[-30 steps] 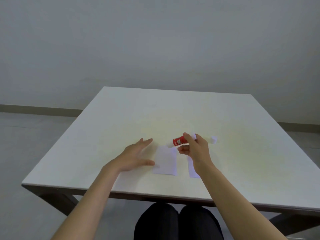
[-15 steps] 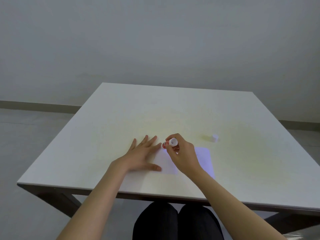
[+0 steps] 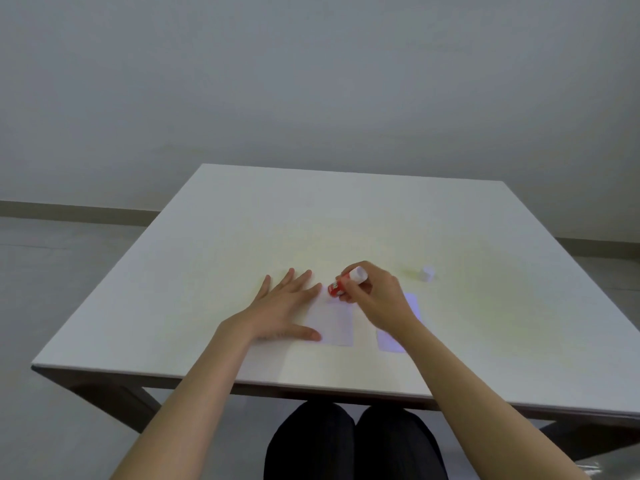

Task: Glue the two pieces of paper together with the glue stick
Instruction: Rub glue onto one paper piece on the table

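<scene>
Two small white paper pieces lie near the table's front edge. The left paper (image 3: 335, 323) is pinned by my left hand (image 3: 282, 311), which rests flat with fingers spread along its left side. My right hand (image 3: 375, 295) grips a red glue stick (image 3: 341, 285), tilted with its white end up and its lower end on the left paper's far edge. The right paper (image 3: 412, 308) lies partly hidden under my right wrist. A small white cap (image 3: 428, 273) stands on the table to the right, apart from both hands.
The white square table (image 3: 207, 289) stands against a plain grey wall. Its front edge is close to my dark-clad knees (image 3: 349, 445). A dark table frame shows below the top at both front corners.
My right hand carried the glue stick from above the right paper leftward onto the left paper's far edge. My left hand slid closer and flattened on that paper.
</scene>
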### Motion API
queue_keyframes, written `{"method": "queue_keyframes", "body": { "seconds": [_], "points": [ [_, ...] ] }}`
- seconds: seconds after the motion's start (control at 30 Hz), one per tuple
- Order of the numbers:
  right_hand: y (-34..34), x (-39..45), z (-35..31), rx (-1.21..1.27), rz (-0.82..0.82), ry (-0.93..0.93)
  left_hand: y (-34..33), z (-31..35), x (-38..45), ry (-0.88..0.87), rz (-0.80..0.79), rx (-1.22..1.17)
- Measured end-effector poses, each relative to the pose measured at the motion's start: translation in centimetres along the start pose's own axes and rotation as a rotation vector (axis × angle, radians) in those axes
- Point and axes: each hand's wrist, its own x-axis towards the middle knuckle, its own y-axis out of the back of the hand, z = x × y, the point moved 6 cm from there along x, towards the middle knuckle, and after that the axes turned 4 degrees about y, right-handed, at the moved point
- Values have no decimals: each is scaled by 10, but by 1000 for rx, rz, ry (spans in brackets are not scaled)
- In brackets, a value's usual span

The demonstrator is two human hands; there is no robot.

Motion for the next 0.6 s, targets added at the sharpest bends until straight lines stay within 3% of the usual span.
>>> {"method": "queue_keyframes", "body": {
  "seconds": [0.1,0.23,0.3,0.5,0.6],
  "points": [
    [6,2,1,-116,58,13,-1,0,0,-1,4,6],
    [-24,-25,-14,-210,-225,185,-2,0,1,11,8,-14],
    [-25,-28,-16,-170,-265,184,-1,0,1,14,7,-22],
    [10,-8,-3,-131,-40,40,1,1,-1,5,0,5],
    [9,-19,-4,-186,-34,96,-1,0,-1,9,1,14]
  ]
}}
